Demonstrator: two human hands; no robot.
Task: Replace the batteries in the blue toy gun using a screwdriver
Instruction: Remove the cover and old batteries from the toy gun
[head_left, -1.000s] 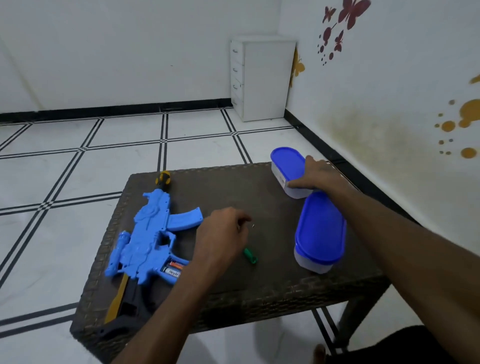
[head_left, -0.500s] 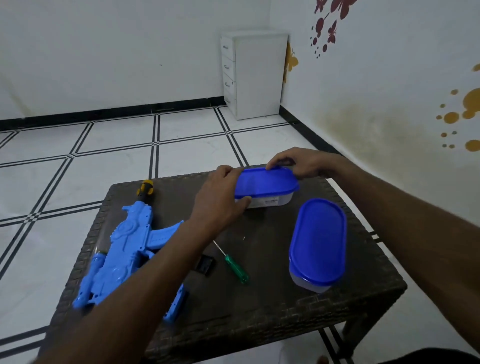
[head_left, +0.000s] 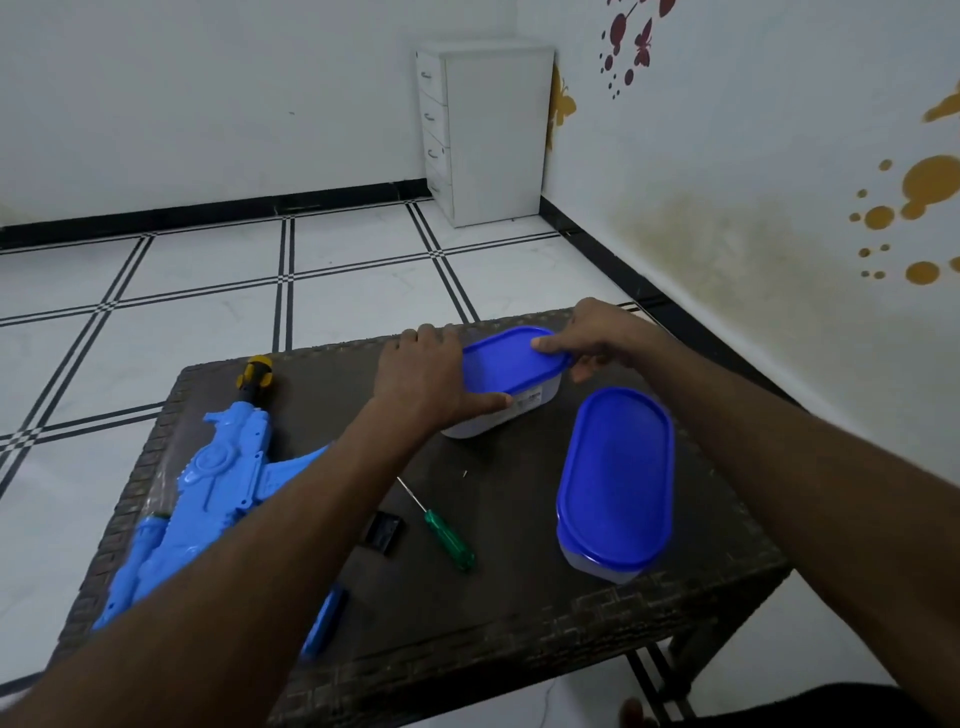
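Your left hand (head_left: 421, 382) grips the far blue-lidded translucent plastic box (head_left: 511, 382) on the dark woven desk (head_left: 519, 613); your right hand (head_left: 597, 335) pinches its lid edge.

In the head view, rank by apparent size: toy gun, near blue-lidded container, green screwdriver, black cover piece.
1. Toy gun, partly behind the left arm.
2. Near blue-lidded container.
3. Green screwdriver.
4. Black cover piece.

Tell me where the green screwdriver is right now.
In the head view, the green screwdriver lies untouched on the table, near its middle, between the small black cover and the nearer blue-lidded container.
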